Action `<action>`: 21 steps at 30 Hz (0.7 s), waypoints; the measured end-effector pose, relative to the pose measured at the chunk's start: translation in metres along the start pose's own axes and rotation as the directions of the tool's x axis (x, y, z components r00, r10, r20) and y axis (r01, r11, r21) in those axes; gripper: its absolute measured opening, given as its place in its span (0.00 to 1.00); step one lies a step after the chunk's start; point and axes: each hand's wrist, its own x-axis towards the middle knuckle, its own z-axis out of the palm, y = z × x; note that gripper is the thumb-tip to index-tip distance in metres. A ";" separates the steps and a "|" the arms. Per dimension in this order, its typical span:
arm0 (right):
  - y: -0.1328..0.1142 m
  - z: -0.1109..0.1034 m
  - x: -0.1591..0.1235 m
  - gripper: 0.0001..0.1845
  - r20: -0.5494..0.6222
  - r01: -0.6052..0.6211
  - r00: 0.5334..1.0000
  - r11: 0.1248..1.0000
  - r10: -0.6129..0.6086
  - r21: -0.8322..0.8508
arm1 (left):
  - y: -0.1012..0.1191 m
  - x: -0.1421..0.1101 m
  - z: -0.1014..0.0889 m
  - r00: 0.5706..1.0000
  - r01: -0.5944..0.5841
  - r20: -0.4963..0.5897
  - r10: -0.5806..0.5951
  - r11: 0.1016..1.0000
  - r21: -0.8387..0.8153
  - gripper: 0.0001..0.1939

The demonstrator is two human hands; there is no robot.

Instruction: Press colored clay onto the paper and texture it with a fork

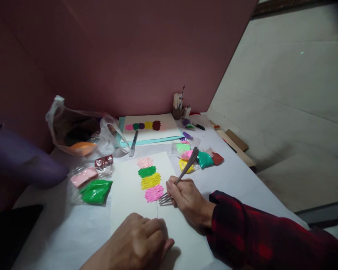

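Pinching a fork in the right hand, with its pointy end close by the pink patch, just left of that hand. Curling the left hand over white paper; can't tell if gripping anything. With a green packet past it, farther left.

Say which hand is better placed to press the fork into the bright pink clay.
Probably the right hand: it grips the fork right beside the bright pink clay. The left hand sits farther from that patch, with no utensil visible.
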 end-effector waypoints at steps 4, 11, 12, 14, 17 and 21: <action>-0.001 0.000 -0.001 0.21 -0.015 -0.026 1.000 1.000 0.026 -0.013 | -0.001 -0.001 0.000 1.000 -0.003 0.001 0.003 1.000 -0.023 0.14; -0.003 -0.001 0.000 0.19 -0.066 -0.075 0.995 0.996 0.072 -0.038 | 0.001 0.003 0.000 1.000 0.011 0.012 -0.011 1.000 -0.014 0.14; -0.004 -0.001 0.000 0.19 -0.071 -0.083 0.994 0.996 0.080 -0.044 | 0.001 0.003 -0.001 1.000 0.014 0.013 -0.014 1.000 -0.014 0.14; -0.004 -0.001 0.000 0.19 -0.081 -0.102 0.992 0.993 0.097 -0.060 | 0.001 0.003 -0.001 1.000 0.010 0.002 -0.010 1.000 -0.012 0.14; -0.002 -0.001 0.000 0.19 -0.104 -0.121 0.988 0.991 0.114 -0.060 | 0.001 0.001 -0.001 1.000 0.014 0.004 -0.014 1.000 -0.008 0.15; 0.003 -0.003 -0.001 0.21 -0.179 -0.090 0.979 0.996 0.093 0.025 | 0.000 0.000 0.000 1.000 -0.009 0.006 0.009 1.000 0.002 0.14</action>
